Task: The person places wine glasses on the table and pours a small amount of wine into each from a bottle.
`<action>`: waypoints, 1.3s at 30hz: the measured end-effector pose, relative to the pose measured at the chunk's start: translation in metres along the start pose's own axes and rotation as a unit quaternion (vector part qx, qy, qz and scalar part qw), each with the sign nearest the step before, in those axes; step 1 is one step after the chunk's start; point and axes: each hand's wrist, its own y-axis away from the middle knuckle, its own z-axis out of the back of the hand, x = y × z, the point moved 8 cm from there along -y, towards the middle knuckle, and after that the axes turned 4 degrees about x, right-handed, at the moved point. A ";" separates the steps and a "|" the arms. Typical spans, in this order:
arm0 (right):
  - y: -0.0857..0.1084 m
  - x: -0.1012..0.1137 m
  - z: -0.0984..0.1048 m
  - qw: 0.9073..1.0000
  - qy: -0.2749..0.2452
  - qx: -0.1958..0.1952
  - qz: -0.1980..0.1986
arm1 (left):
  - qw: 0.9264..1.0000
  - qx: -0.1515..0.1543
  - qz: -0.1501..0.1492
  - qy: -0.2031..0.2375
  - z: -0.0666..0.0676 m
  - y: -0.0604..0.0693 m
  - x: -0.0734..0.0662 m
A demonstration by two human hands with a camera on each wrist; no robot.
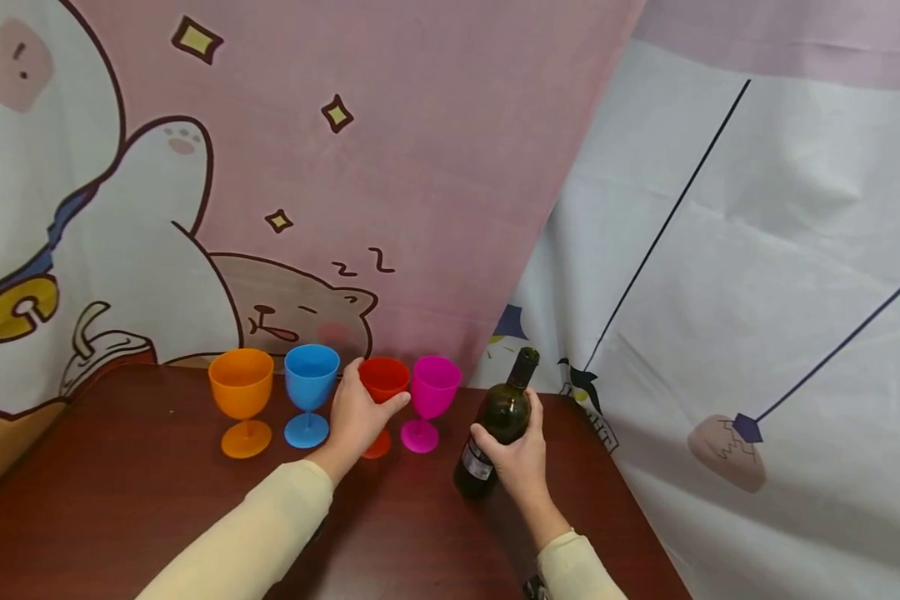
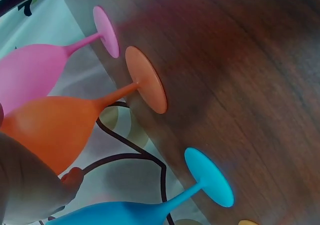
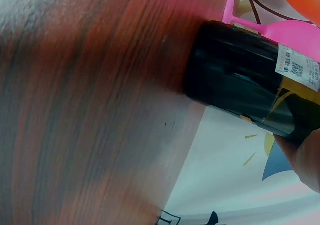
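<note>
In the head view my left hand holds the bowl of the red goblet, thumb at its front and fingers behind it on the left. The left wrist view shows that goblet as orange-red, its foot at the table surface. My right hand grips a dark green wine bottle around its body; the bottle leans a little to the right at the top. In the right wrist view the bottle's base is close to the table, with part of the hand at the right edge.
A magenta goblet stands between the red goblet and the bottle. Left of my left hand are a blue goblet and an orange goblet. A printed curtain hangs behind the brown table.
</note>
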 end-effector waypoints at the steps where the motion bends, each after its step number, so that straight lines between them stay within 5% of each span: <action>1: 0.000 0.000 -0.001 1.000 0.002 0.000 0.000 | 1.000 -0.001 0.002 0.000 0.001 0.000 0.001; 10: 0.000 -0.003 -0.002 1.000 0.000 -0.002 -0.004 | 1.000 0.016 -0.003 0.020 0.013 0.016 0.005; 25: 0.001 0.000 0.000 1.000 -0.008 -0.002 -0.002 | 0.994 0.106 -0.023 0.008 0.043 0.065 0.012; 39: 0.002 0.008 0.006 0.999 0.033 -0.017 0.003 | 0.994 0.108 -0.028 0.003 0.044 0.069 0.015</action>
